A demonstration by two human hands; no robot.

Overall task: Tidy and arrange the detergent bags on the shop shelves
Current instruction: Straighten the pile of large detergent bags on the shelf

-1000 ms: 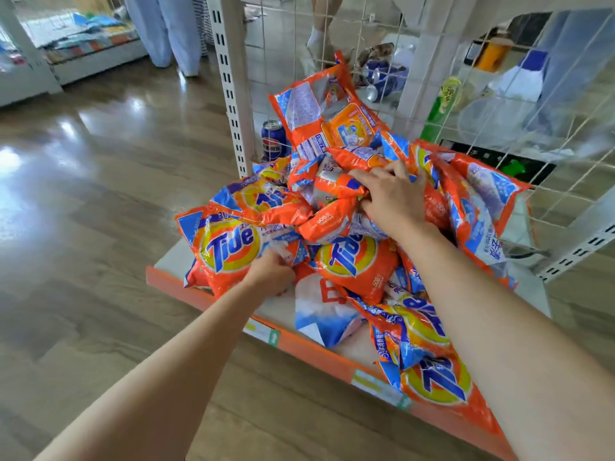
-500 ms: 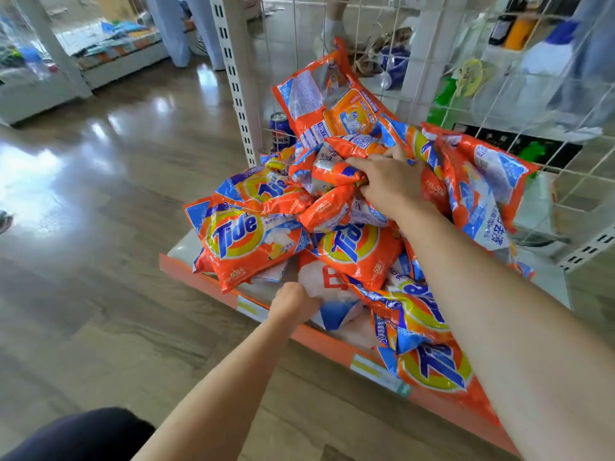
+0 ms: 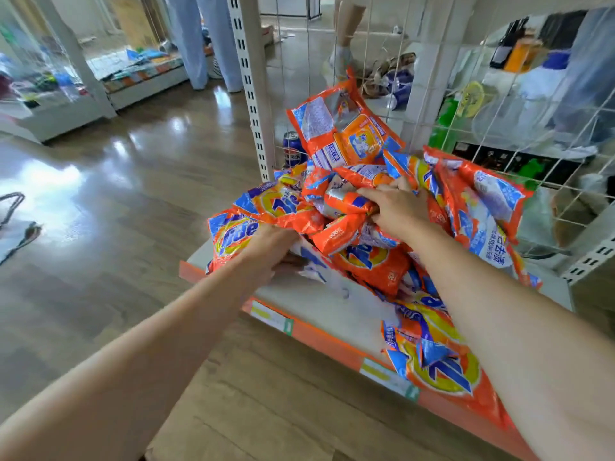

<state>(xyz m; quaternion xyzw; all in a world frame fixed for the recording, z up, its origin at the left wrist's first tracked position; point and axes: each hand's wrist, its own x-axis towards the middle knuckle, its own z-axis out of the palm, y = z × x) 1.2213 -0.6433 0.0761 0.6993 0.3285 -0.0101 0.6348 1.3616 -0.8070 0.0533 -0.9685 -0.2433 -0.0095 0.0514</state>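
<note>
On the low shelf point(image 3: 299, 296), right hand point(image 3: 394, 209) grips a crumpled bag point(image 3: 342, 202); left hand's point(image 3: 269, 249) grip unclear.

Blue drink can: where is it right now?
Head view, upper middle: the blue drink can stands behind the wire mesh, right of the white slotted upright, just behind the pile's upright orange detergent bag.

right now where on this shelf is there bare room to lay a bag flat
Bare shelf shows along the front edge, between the left hand and the bag at the front right, behind the price labels. The middle and back are crowded: the heap under the right hand reaches the wire back.
</note>
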